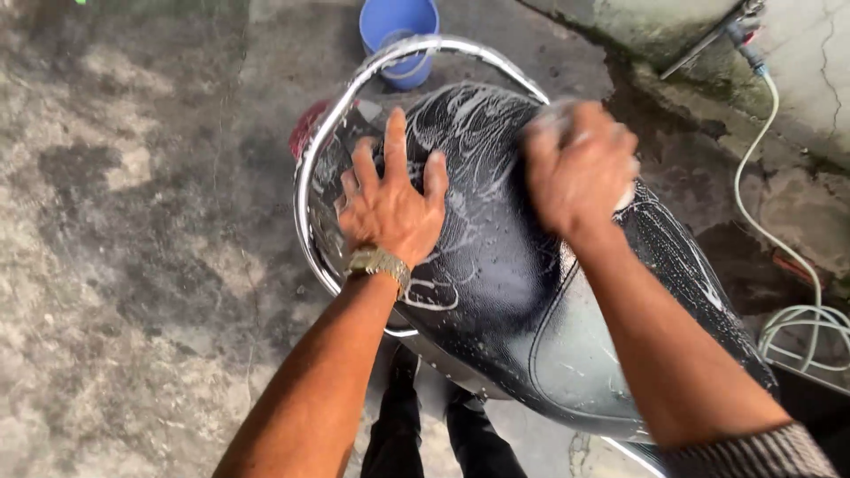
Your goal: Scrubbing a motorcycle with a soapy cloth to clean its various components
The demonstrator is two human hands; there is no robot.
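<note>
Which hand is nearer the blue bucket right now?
Left, by a small margin. The left hand lies flat on the soapy black seat, directly below the blue bucket. The right hand is pressed on the seat farther right.

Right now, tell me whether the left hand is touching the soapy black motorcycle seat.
Touching. The head view shows the left hand pressed flat, fingers spread, on the soapy black motorcycle seat, with no gap beneath the palm.
</note>
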